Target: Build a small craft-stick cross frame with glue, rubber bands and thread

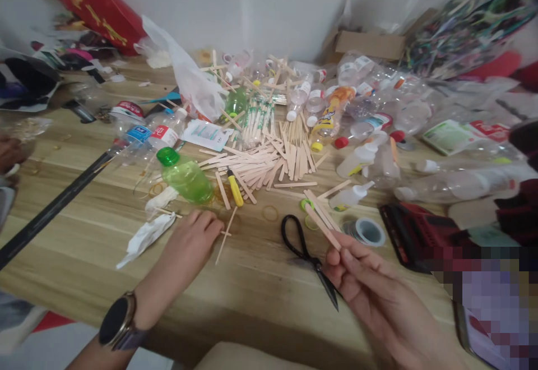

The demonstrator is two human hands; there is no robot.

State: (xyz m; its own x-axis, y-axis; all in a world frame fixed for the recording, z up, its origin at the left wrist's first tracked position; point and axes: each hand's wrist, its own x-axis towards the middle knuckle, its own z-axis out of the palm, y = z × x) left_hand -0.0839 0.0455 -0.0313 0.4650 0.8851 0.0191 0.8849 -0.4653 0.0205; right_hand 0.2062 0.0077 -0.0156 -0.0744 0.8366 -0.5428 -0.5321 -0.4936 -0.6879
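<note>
Matt wood sticks [256, 168], glossy green plastic btl [187, 178]

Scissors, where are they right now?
In the head view, the black scissors lie on the table just left of the right hand, below the wooden-stick pile.

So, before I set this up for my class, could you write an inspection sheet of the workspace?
Surface: wood-grain table, rubber band lying on it
Job's things: flat wooden sticks, stick pile, crossed thin sticks
Clutter: clear bottles, green bottle, black scissors, yellow-handled tool
Hands: right hand holds flat wooden sticks; left hand by crossed thin sticks, grip unclear
Cables: nothing seen
Surroundings: cardboard box, red banner, another person's hand at left edge
</note>
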